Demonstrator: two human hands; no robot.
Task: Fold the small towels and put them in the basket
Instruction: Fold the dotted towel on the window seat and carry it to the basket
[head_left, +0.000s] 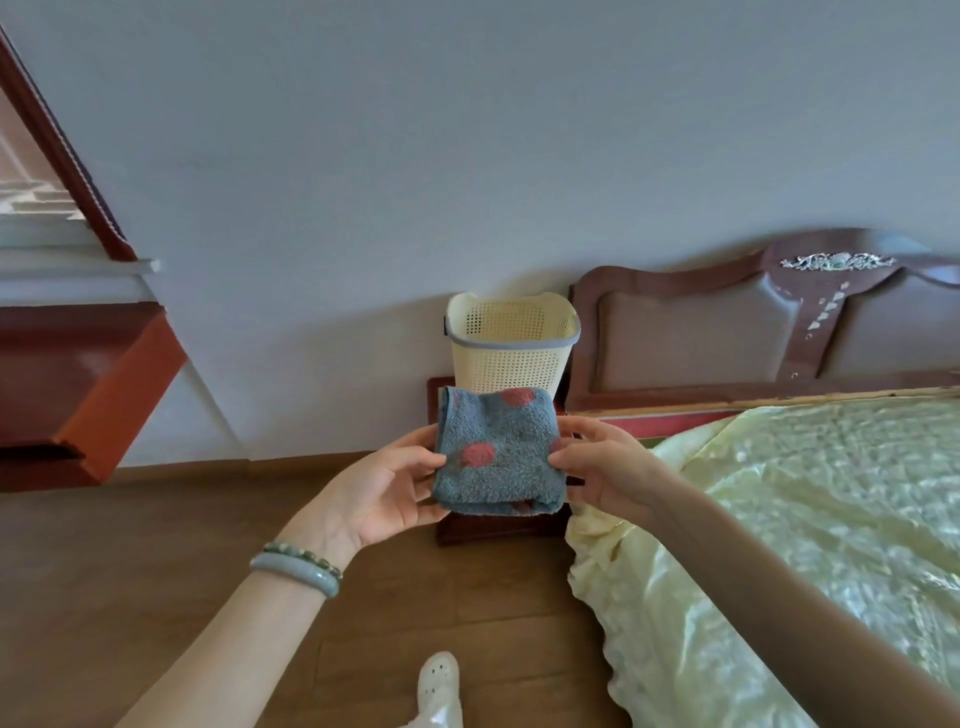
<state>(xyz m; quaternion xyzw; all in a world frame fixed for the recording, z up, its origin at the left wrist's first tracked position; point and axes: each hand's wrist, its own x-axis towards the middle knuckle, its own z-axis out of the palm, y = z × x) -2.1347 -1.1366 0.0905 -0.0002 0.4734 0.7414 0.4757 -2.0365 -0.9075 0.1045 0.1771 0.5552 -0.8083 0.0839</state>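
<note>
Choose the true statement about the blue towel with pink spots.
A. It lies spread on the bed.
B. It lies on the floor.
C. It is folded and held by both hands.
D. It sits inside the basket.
C: the folded towel is gripped at its sides by the left hand and right hand, in front of the basket.

Towel (498, 452): grey-blue terry, coral-pink dots. Basket (511, 343) at 12 o'clock of it: cream plastic, perforated grid, grey rim band. Nightstand (488, 530) under it: dark red-brown gloss. Headboard (753, 332) at 2 o'clock: reddish-brown wood, mauve padded panels, silver floral ornament. Bedspread (805, 545) at 4 o'clock: pale yellow satin, sheen. Floor (156, 571): brown wood planks. Wall (467, 156): grey-white. Bracelets (298, 569) at 8 o'clock: pale jade bangle plus green beads. Shoe (439, 686) at 6 o'clock: white.
</note>
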